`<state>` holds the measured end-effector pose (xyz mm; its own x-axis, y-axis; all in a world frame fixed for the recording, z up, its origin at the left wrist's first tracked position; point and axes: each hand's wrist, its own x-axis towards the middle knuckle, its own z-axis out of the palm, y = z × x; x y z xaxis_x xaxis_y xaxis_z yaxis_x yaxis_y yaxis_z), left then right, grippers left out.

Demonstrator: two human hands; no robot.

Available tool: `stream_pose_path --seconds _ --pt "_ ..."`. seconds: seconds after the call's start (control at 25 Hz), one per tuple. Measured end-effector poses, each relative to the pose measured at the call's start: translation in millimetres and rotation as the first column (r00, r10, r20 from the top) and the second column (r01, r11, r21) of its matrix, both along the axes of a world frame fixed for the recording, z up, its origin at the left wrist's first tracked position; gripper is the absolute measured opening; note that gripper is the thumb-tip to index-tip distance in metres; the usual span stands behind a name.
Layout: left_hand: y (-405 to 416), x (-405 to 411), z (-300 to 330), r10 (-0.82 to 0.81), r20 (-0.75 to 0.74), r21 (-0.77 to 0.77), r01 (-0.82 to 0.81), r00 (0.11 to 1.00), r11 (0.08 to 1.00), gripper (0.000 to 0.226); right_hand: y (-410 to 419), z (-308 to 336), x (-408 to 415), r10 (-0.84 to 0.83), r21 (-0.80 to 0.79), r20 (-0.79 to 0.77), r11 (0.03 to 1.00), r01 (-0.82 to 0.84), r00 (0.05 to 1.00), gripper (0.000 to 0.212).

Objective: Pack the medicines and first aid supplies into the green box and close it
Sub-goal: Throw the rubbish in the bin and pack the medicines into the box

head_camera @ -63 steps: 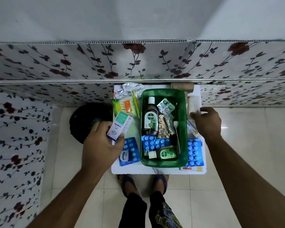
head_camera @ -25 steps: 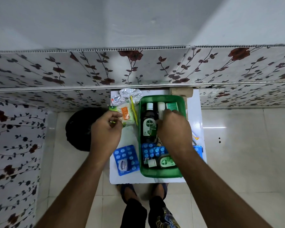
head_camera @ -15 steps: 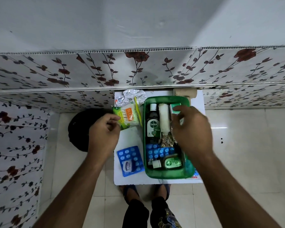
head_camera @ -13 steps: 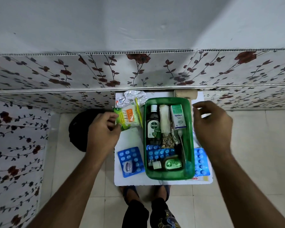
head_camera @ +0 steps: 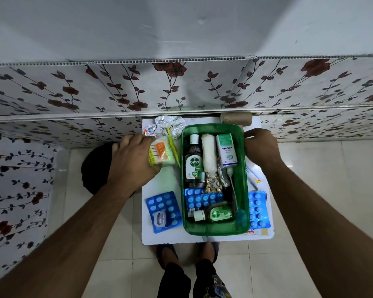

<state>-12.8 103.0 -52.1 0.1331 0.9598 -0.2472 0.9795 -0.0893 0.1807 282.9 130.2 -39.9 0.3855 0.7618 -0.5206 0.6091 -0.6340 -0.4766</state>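
Observation:
The green box (head_camera: pixel 244 190) stands open on a small white table (head_camera: pixel 168 238). Inside lie a Dettol bottle (head_camera: pixel 194 162), a white gauze roll (head_camera: pixel 209 153), an Optibex carton (head_camera: pixel 226 150), a capsule strip (head_camera: pixel 212 183), a blue blister pack (head_camera: pixel 200 199) and a small green bottle (head_camera: pixel 218 212). My left hand (head_camera: pixel 131 161) grips the left edge of a cotton swab packet (head_camera: pixel 163 154) just left of the box. My right hand (head_camera: pixel 261 147) is beside the box's far right corner, back up, fingers curled under and hidden.
On the table outside the box lie foil blister strips (head_camera: pixel 170 125), a blue blister pack with a small round tin (head_camera: pixel 162 218), another blue blister pack (head_camera: pixel 259 211), a white tube (head_camera: pixel 254 176) and a brown roll (head_camera: pixel 236 119). A floral wall panel runs behind. A black round object (head_camera: pixel 95 171) sits on the floor.
The Optibex carton and gauze roll went into the box. My right hand pulled out to the box's right side. My left hand closed on the cotton swab packet.

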Motion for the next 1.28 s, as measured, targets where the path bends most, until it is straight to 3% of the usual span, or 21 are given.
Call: stream_pose_path --seconds 0.12,0.2,0.24,0.32,0.4,0.48,0.68,1.08,1.2,1.28 --pt "-14.3 -6.4 30.0 0.081 0.060 0.104 -0.087 0.995 0.991 0.070 -11.1 11.7 5.6 -0.109 0.055 -0.013 0.993 0.109 0.994 0.038" --pt "-28.5 -1.6 65.1 0.094 0.177 0.153 -0.122 0.980 0.981 0.069 -24.6 28.2 6.9 -0.214 0.139 -0.026 0.966 0.216 0.976 0.054" --pt "-37.2 9.1 82.0 0.075 0.256 0.127 -0.110 0.964 0.986 0.070 -32.4 37.3 7.0 -0.254 0.183 -0.052 0.948 0.260 0.966 0.052" --pt "-56.2 44.1 107.1 -0.024 0.322 0.036 0.014 0.947 0.999 0.070 -49.5 52.2 8.0 -0.297 0.221 -0.117 0.923 0.317 0.948 0.038" --pt "-73.7 81.5 107.7 -0.198 0.255 0.004 0.203 0.947 0.979 0.067 -66.5 62.5 9.3 -0.302 0.226 -0.169 0.915 0.335 0.938 0.030" --pt "-81.6 106.9 92.5 -0.288 0.179 -0.069 0.303 0.941 0.950 0.061 -77.2 66.4 11.3 -0.303 0.218 -0.186 0.915 0.340 0.935 0.025" --pt "-84.5 121.5 60.4 -0.296 0.166 -0.216 0.327 0.941 0.920 0.066 -88.8 69.0 22.0 -0.258 0.249 -0.186 0.921 0.299 0.948 0.018" --pt "-79.6 129.6 44.7 -0.365 0.120 -0.160 0.381 0.923 0.911 0.060 -101.5 62.7 20.8 -0.186 0.222 -0.191 0.948 0.227 0.964 0.020" --pt "-79.2 122.3 54.3 -0.371 0.198 -0.110 0.397 0.907 0.911 0.051 -102.0 69.7 7.7 -0.154 0.221 -0.204 0.955 0.199 0.967 0.023" --pt "-75.8 103.8 68.4 -0.250 0.328 0.041 0.251 0.911 0.967 0.038 -100.1 74.8 -10.4 -0.094 0.238 -0.239 0.959 0.152 0.966 0.022"
